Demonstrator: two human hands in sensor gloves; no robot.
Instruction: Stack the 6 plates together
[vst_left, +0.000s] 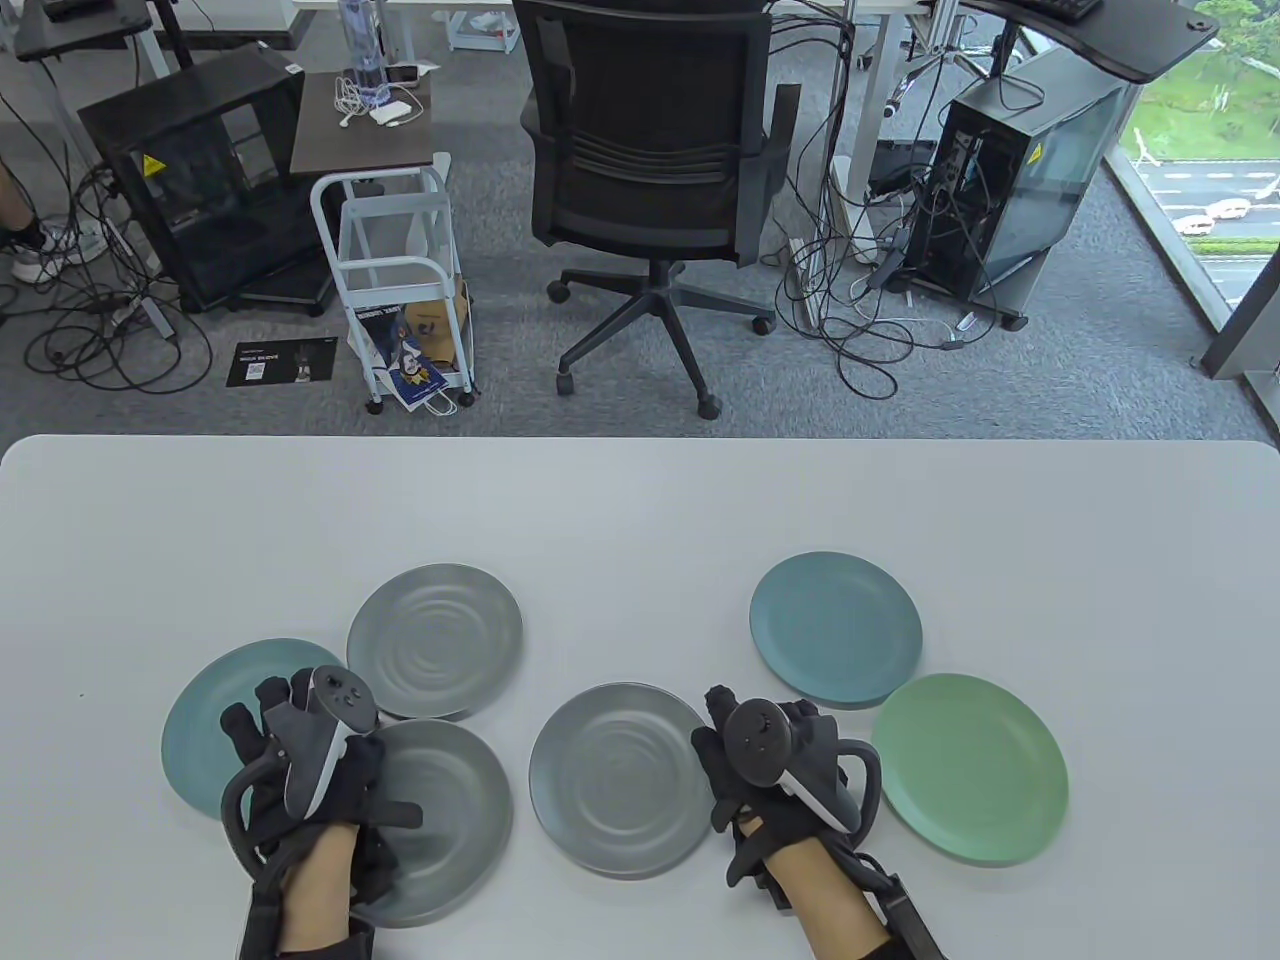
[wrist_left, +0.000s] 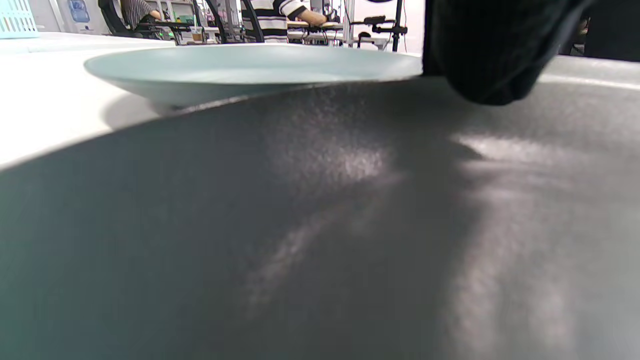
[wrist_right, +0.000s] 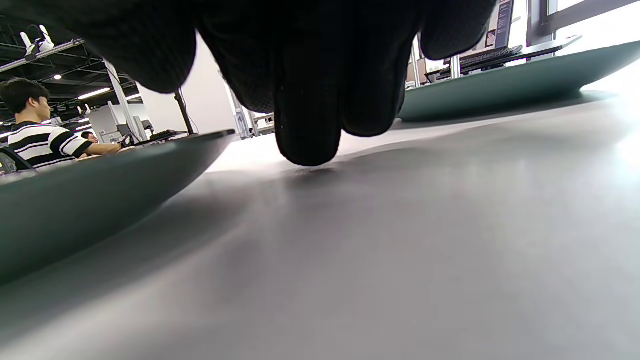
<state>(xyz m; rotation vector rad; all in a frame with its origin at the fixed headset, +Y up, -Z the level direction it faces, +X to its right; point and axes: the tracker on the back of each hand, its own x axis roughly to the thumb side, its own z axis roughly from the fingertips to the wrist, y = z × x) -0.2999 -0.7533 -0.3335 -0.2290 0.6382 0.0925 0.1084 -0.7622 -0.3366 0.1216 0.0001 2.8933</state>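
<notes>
Six plates lie flat on the white table (vst_left: 640, 520). On the left are a light teal plate (vst_left: 205, 735), a grey plate behind it (vst_left: 435, 640) and a near grey plate (vst_left: 455, 810). A third grey plate (vst_left: 615, 780) lies in the middle. A blue plate (vst_left: 835, 630) and a green plate (vst_left: 970, 765) lie on the right. My left hand (vst_left: 330, 765) rests spread over the teal and near grey plates, thumb on the grey one (wrist_left: 320, 225). My right hand (vst_left: 740, 730) is on the table between the middle grey and green plates, its fingertips (wrist_right: 305, 135) touching the table.
The plates on the left overlap at their rims, as do the blue and green ones. The table's far edge (vst_left: 640, 438) has an office chair (vst_left: 650, 150), a white trolley (vst_left: 395, 280) and computer cases on the floor beyond it.
</notes>
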